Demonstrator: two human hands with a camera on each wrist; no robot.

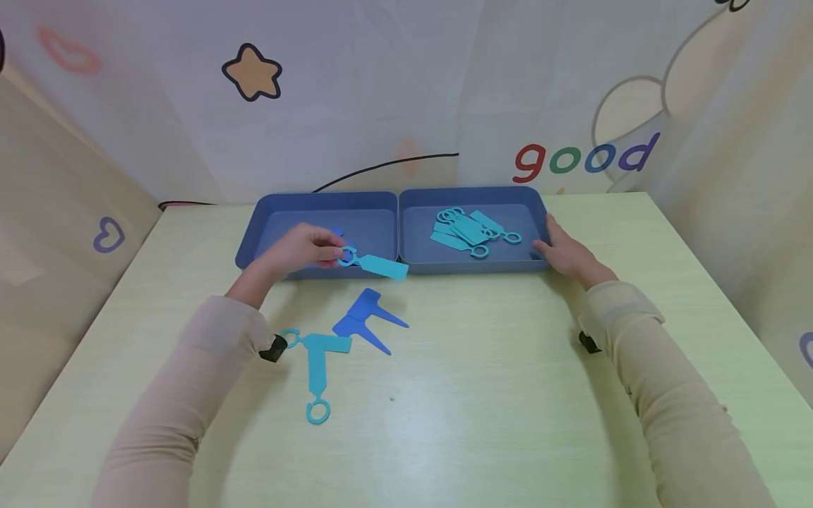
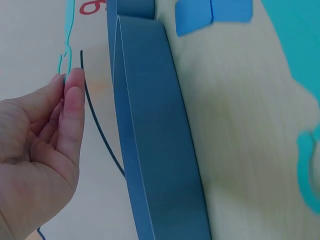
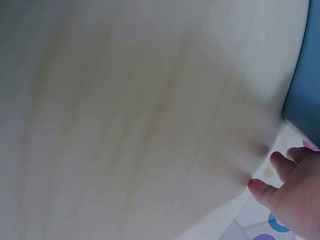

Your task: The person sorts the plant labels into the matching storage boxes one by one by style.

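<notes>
My left hand [image 1: 309, 245] pinches the open ring of a teal hanging plant tag [image 1: 384, 267] between thumb and fingers. The tag is held over the front rim of the left blue tray [image 1: 279, 206]; in the left wrist view its ring [image 2: 68, 57] shows at my fingertips. Beneath my left hand, blue pieces [image 1: 337, 231] lie partly hidden in that tray. Beside the right wall of the right blue tray [image 1: 517, 197], my right hand [image 1: 567, 251] has its fingers extended, thumb at the rim. Several teal tags [image 1: 468, 229] are piled in the right tray.
In front of the trays, two blue T-shaped plant labels [image 1: 365, 307] lie overlapping on the pale table [image 1: 483, 395]. Two teal ring tags [image 1: 317, 370] are left of them, one across the other. A printed curtain [image 1: 356, 92] hangs behind the trays.
</notes>
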